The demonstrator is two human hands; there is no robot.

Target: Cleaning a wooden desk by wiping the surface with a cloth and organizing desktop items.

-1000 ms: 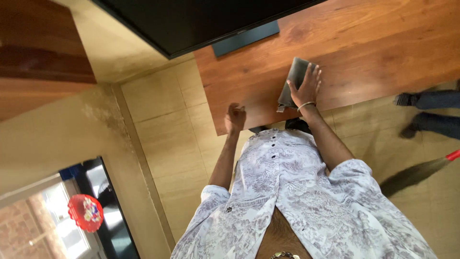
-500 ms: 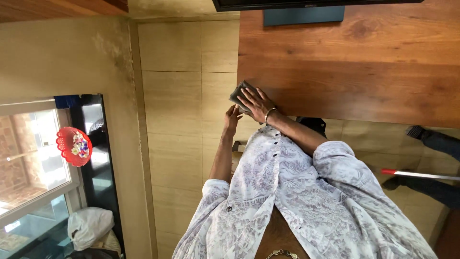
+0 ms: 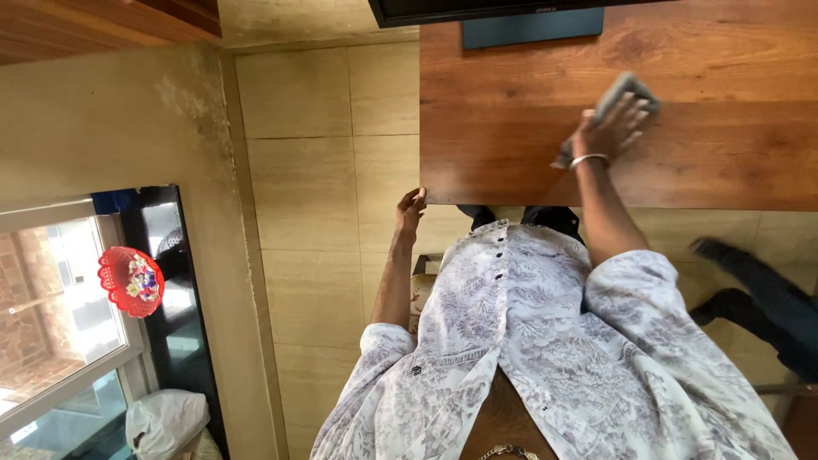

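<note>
My right hand (image 3: 609, 128), with a metal bangle on the wrist, presses a grey cloth (image 3: 626, 85) flat on the brown wooden tabletop (image 3: 511, 128), with the fingers spread over it. My left hand (image 3: 411, 209) rests at the table's near left corner, its fingers curled against the edge. It holds nothing. My patterned white shirt fills the lower middle of the view.
A black screen (image 3: 511, 8) and a blue-grey base (image 3: 528, 30) stand at the table's far side. Another person's dark trouser legs and shoes (image 3: 750, 290) are at the right. At the left are a window, a red basket of flowers (image 3: 128, 281) and a white bag (image 3: 166, 422).
My right hand has slid the cloth from the table's left edge towards the right, across the top. My left hand has stayed at the corner.
</note>
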